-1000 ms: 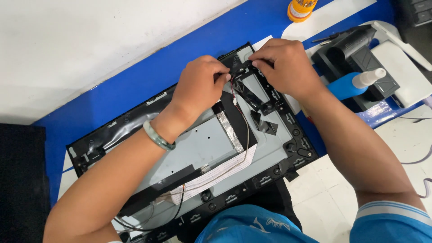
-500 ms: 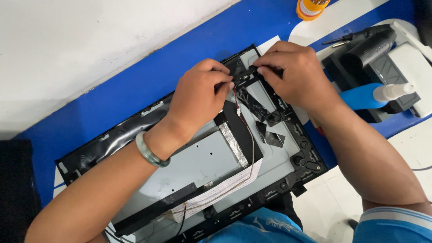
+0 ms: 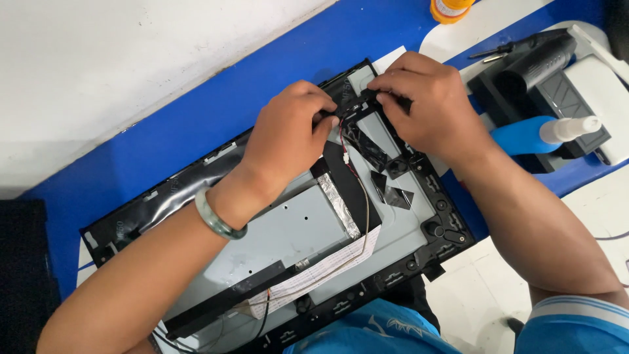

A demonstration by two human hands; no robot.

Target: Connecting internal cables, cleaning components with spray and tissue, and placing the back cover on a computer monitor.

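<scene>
Lying across the blue table (image 3: 196, 131), back side up, with the opened display panel (image 3: 288, 229) now sitting lower and nearer in view than a second ago. Pinching a small black strip part (image 3: 357, 108) at the panel's far edge, left hand (image 3: 291, 141) and right hand (image 3: 429, 105) both closed narrow on it, fingertips closer together than before. Dangling just below, a thin red wire (image 3: 345, 147) with its white connector, suggesting the fitting being worked loose or seated.

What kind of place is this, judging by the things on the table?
Probably an electronics repair or assembly bench. A flat black-framed screen panel with a bare metal back lies open on the blue table, with a white ribbon cable, and a black power screwdriver rests nearby.
</scene>
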